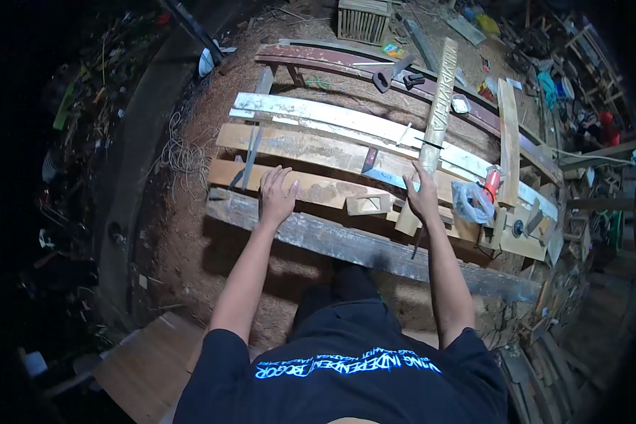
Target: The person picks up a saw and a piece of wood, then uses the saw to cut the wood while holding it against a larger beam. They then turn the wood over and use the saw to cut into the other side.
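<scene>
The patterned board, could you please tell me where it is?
In the head view, the patterned board lies right of centre, across the white plank, its near part at the right hand.

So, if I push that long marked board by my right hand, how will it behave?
The long marked board will probably stay stiff, as it spans the planks without visible sag. Being flat, it seems unlikely to roll. It might pivot if pushed near one end, being long and narrow.

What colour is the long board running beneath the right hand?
The board is light yellowish brown, best seen in the head view.
</scene>
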Action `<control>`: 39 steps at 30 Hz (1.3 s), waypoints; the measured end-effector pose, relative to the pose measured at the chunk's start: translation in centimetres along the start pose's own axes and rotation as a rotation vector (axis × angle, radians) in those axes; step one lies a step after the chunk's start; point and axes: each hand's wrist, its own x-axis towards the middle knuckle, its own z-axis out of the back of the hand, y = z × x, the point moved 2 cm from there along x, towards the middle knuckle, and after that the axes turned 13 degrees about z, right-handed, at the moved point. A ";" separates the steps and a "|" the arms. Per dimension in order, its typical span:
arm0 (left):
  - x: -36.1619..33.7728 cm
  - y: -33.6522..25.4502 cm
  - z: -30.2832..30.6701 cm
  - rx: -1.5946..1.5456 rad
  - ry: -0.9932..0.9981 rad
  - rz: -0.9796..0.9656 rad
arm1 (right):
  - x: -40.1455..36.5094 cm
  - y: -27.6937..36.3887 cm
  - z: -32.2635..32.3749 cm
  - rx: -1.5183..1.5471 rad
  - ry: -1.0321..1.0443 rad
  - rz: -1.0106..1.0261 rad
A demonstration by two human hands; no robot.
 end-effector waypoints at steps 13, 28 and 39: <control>17.6 -0.5 -7.7 0.106 0.179 -0.120 | 12.9 -7.6 -5.0 0.009 0.050 -0.161; 24.8 3.8 -15.0 0.136 0.213 -0.140 | 18.7 -17.7 -14.7 -0.082 0.165 -0.192; 31.2 7.8 -19.5 0.174 0.220 -0.153 | 27.8 -23.3 -22.3 -0.147 0.133 -0.131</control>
